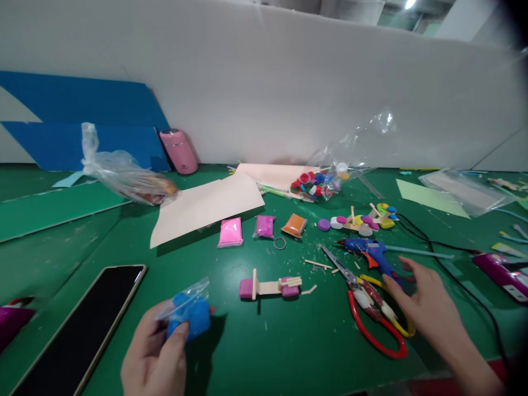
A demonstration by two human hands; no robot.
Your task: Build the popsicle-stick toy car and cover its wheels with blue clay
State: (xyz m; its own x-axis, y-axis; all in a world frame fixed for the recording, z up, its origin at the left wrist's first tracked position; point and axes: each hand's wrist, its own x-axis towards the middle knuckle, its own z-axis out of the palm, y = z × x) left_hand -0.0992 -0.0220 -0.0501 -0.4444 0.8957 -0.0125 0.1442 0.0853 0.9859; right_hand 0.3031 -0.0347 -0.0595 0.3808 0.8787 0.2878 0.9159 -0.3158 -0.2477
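The craft-stick model (pixel 268 288), with a mauve block at each end, lay on the green desk (pixel 264 346). To the model's left, the left hand (pixel 157 352) had its grip closed on a clear packet of blue clay (pixel 192 319), pinched between thumb and fingers. Well to the model's right, the right hand (pixel 431 302) had its grip loosely open, thumb and fingers apart and nothing clearly held; whether it touched anything could not be told. Between the model and that hand lay the red-and-yellow-handled scissors (pixel 363 297), and the blue glue gun (pixel 358 245) lay beyond them, behind the model and to its right. Directly behind the model sat a pink packet (pixel 230 232), a purple packet (pixel 264 226) and an orange packet (pixel 294 225). The smartphone (pixel 82 335) lay far left of the model.
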